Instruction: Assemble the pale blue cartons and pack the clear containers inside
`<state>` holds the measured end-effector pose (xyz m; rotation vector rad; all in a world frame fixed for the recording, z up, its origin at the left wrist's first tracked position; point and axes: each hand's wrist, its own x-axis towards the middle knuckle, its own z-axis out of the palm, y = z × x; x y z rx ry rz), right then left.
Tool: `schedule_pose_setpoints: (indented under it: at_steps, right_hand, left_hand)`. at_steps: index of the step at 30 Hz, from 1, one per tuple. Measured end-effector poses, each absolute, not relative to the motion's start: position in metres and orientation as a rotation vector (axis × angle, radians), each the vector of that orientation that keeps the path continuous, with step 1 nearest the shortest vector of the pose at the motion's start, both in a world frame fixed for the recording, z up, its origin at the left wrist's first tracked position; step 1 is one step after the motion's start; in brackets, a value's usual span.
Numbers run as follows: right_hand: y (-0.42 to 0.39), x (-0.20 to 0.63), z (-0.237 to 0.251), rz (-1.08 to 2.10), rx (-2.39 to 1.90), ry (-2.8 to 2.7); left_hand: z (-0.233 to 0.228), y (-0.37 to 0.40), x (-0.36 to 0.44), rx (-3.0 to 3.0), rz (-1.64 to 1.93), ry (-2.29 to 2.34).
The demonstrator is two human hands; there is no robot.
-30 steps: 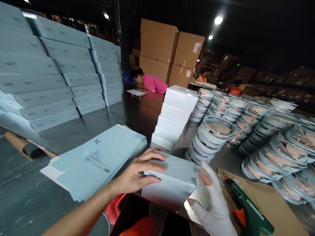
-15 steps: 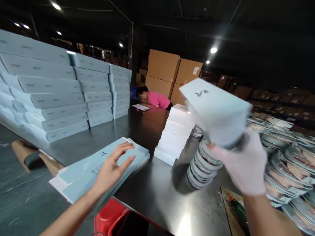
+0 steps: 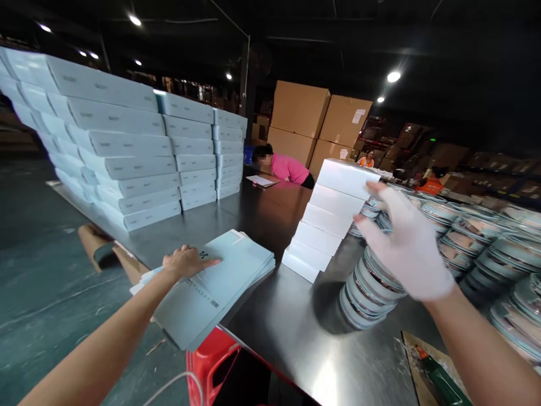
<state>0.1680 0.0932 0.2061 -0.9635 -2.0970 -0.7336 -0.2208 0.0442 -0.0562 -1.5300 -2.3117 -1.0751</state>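
My bare left hand (image 3: 183, 263) lies over a pile of pale-blue, folded-flat cardboard boxes (image 3: 236, 259). Its thumb stretches across the top flat box, and the other fingers are bent at its left edge, partly hidden. Dark handwriting and small print mark that box. In a white glove with bare fingertips, my right hand (image 3: 406, 242) is raised with thumb and fingers apart, holding nothing. Its fingertips are beside the top right of a leaning stack of white boxes (image 3: 323, 217). Below it stands a stack of round tins with clear lids (image 3: 367, 296).
Closed pale-blue boxes (image 3: 139, 146) form tall rows on the left. Many more round tins (image 3: 502, 248) crowd the right. A green-handled tool (image 3: 443, 375) lies on cardboard at the front right. A red stool (image 3: 211, 361) stands under the table edge. Across the metal table (image 3: 270, 338), a person in pink (image 3: 289, 168) bends down.
The white box that my right hand held now tops the white stack, and that hand has let go. My left hand moved left and closed on a flat box, which has shifted.
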Motion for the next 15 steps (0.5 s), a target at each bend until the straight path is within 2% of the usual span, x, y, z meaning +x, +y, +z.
schedule_pose_setpoints:
  at_steps: [3, 5, 8, 10, 13, 15]
  right_hand:
    - [0.034, 0.187, 0.158, -0.668, -0.693, -2.136]
    - [0.002, 0.196, 0.126, -0.761, -0.584, -2.161]
    - [-0.026, 0.195, 0.091, -1.025, -0.663, -2.024]
    - [-0.034, 0.187, 0.077, -1.083, -0.76, -1.926]
    - [-0.035, 0.18, 0.064, -0.847, -0.837, -1.872]
    - [-0.035, 0.187, 0.056, -0.309, -0.943, -1.969]
  left_hand:
    - [-0.05, 0.034, -0.224, -1.524, -1.011, -2.199]
    - [-0.031, 0.023, -0.222, -1.508, -0.997, -2.117]
    - [0.007, -0.003, -0.202, -1.489, -1.001, -2.014]
    - [0.028, -0.025, -0.175, -1.513, -1.043, -1.917]
    - [0.037, -0.053, -0.129, -1.876, -1.254, -1.526]
    - [0.03, -0.062, -0.106, -2.052, -1.329, -1.365]
